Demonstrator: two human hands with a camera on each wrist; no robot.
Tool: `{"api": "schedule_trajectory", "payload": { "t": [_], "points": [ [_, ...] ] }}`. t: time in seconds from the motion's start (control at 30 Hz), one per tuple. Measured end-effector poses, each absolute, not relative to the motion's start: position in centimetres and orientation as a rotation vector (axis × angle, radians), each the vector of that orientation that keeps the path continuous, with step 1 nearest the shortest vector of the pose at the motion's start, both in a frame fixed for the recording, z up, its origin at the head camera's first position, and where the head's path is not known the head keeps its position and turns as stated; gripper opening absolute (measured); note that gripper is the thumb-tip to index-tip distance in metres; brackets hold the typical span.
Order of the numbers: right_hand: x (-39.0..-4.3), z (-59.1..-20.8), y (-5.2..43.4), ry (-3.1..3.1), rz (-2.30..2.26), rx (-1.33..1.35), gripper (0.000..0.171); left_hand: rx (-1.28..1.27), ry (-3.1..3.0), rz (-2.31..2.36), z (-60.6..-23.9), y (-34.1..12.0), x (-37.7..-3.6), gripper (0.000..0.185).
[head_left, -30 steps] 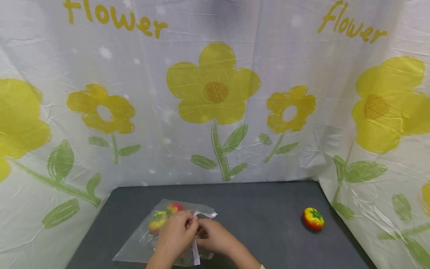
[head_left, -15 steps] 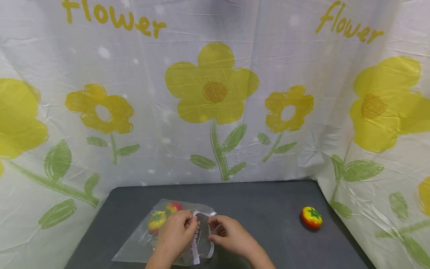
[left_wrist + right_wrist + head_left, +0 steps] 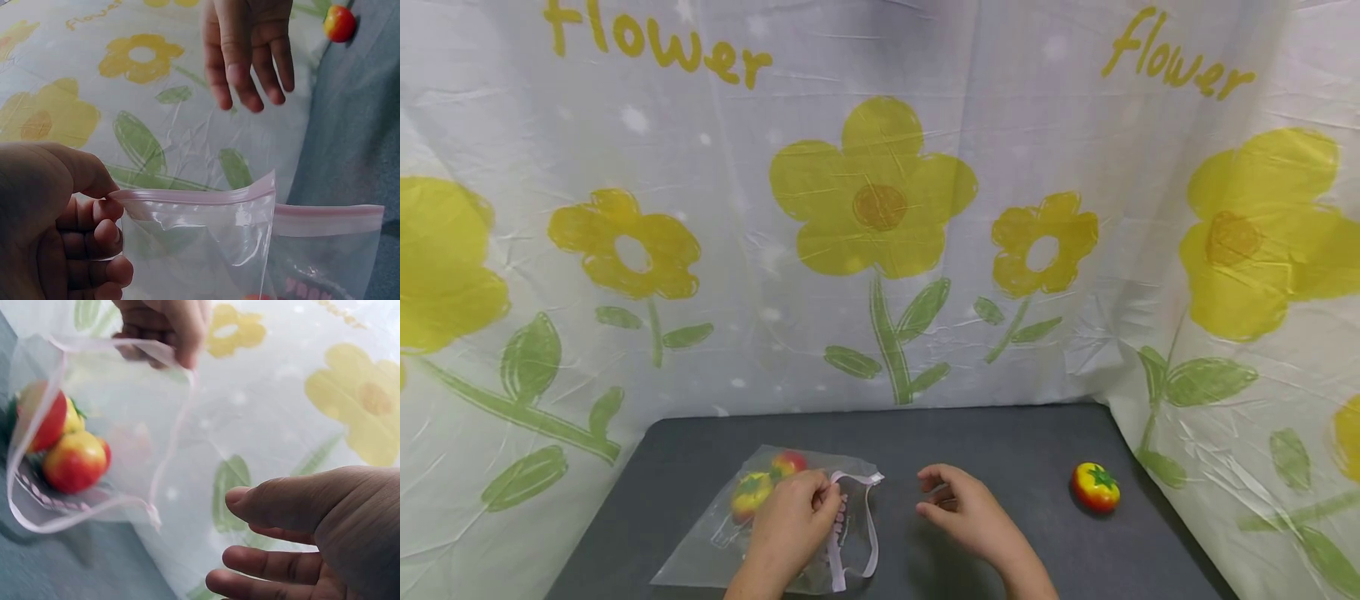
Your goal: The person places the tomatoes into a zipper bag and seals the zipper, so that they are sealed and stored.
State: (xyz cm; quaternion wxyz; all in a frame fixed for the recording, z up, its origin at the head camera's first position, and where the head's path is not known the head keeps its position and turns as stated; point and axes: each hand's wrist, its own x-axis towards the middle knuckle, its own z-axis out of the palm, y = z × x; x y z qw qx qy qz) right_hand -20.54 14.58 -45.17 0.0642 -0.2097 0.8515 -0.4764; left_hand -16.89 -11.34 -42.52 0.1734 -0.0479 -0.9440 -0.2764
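Note:
A clear zip bag [image 3: 700,554] with a pink rim lies on the dark table, its mouth gaping toward the right. My left hand [image 3: 793,521] pinches the upper edge of that rim between thumb and forefinger. Inside are several red-and-yellow toy persimmons [image 3: 75,462], seen through the plastic in the right wrist view. My right hand [image 3: 973,517] hovers to the right of the bag mouth, fingers loosely bent and holding nothing. Another toy persimmon [image 3: 1096,487], with a green leafy top, sits alone farther right.
The dark tabletop [image 3: 970,442] ends at a white cloth [image 3: 760,333] printed with yellow flowers, which hangs behind and along both sides. The lone persimmon stands near the table's right edge.
My right hand has come out of the bag mouth and moved right, away from the rim. The left hand keeps its pinch on the bag in the same place.

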Motion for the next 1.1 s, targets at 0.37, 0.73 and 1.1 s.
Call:
{"api": "schedule_trajectory", "payload": {
  "t": [0.37,0.73,1.1],
  "points": [
    [-20.8,-44.7,18.7,2.747,-1.414,-0.403,0.039,-0.172,-2.634,-0.769,-42.6,-11.4,-16.8,0.032],
    [-21.4,-44.3,22.4,2.858,-1.327,-0.209,0.043,-0.138,-2.657,-0.776,-42.7,-11.4,-16.8,0.031],
    [-22.6,-45.6,26.7,2.983,-1.122,-0.182,0.047,-0.129,-2.668,-0.771,-42.7,-11.4,-17.0,0.031]
  ]
}}
